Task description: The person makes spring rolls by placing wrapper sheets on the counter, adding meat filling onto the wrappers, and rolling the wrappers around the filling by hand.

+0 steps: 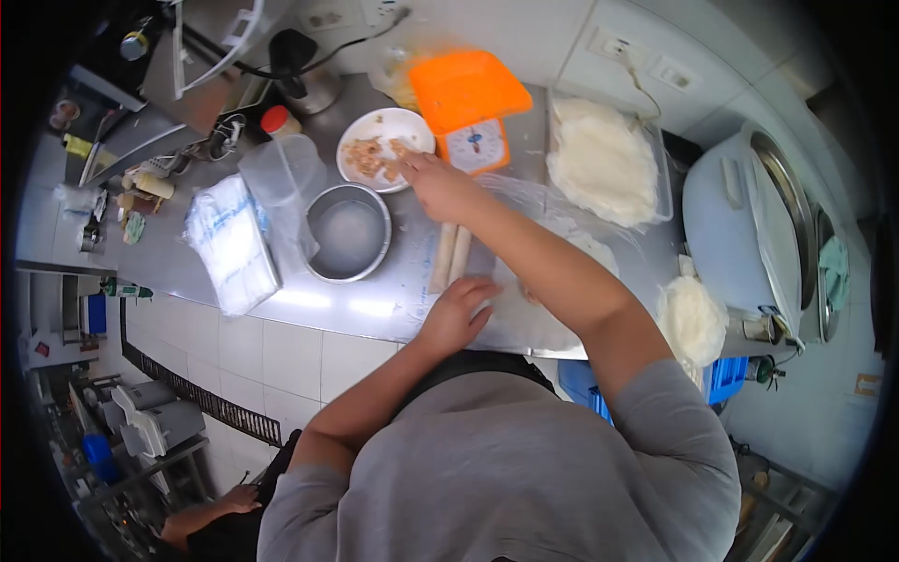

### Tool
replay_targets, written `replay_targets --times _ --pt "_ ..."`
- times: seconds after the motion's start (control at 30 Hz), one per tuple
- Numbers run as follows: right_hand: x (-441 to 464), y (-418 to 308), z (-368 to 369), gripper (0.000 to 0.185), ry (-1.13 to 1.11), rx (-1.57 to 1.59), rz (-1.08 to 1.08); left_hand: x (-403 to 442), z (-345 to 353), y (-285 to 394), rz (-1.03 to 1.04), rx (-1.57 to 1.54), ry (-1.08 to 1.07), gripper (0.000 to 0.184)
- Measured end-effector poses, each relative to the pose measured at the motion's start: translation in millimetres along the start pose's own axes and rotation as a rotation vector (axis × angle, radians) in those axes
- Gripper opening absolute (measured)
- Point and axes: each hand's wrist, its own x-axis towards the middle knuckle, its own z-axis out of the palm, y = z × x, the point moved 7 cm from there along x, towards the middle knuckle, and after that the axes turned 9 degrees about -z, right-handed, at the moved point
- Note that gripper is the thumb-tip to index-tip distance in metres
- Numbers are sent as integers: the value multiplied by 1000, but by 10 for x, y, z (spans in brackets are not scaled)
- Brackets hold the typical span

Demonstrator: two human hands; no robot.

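Note:
My right hand [438, 185] reaches over a white plate [418, 125], its bunched fingertips in the pinkish-brown shredded filling [370, 157]. Some of the filling is hidden behind the fingers. Close to my body, my left hand [457, 314] lies low over the table edge with its fingers apart and nothing in them. Just beyond it two pale rolls [444, 258] lie side by side, their far ends partly under my right hand. A thin whitish wrapper sheet [524, 314] lies on the table to the right of my left hand, partly covered by my right forearm.
A metal bowl of cloudy liquid [348, 234] stands left of the rolls, beside plastic bags [234, 248] and a clear jug [283, 170]. An orange scale [478, 145] is behind. Stacked wrappers [604, 164] and a large bin [740, 215] stand right. Another person's hand [242, 498] shows lower left.

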Motion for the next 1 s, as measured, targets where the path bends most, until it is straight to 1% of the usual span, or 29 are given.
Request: replay_targets --times 0.03,0.1,0.13,0.17,0.23,0.33,0.43,0.53,0.63,0.73,0.83,0.93,1.0 --pt "203 109 169 52 -35 -93 -15 -89 -151 10 -17 15 37 32" --pt "472 522 582 52 -227 -88 138 -280 -392 -62 -65 -14 89 31" --pt "558 553 646 52 -326 -86 215 -373 -509 -119 -91 -31 114 30" --pt "589 540 755 52 -500 -89 223 -474 -631 -179 -115 -34 149 30" --pt "564 321 596 52 -859 -108 247 -652 -810 -288 -160 -53 216 29" --pt "611 405 702 46 -711 -120 185 -770 -925 -428 -243 -126 260 29" --pt "638 282 492 41 -25 -173 125 -729 -903 -430 -198 -140 248 28" --pt "659 366 677 42 -445 -126 210 -639 -909 -350 -142 -152 246 26" --pt "677 443 817 44 -531 -120 166 -618 -939 -273 -131 -122 266 26" --pt "672 441 745 39 -365 -1 63 -680 -947 -292 -168 -155 279 25" --pt "688 458 577 31 -310 146 186 -760 -902 -363 -220 -174 268 24" --pt "614 364 233 21 -196 254 230 -763 -864 -386 -250 -170 245 24" --pt "362 215 -75 22 -90 411 216 -727 -835 -377 -264 -163 238 24"
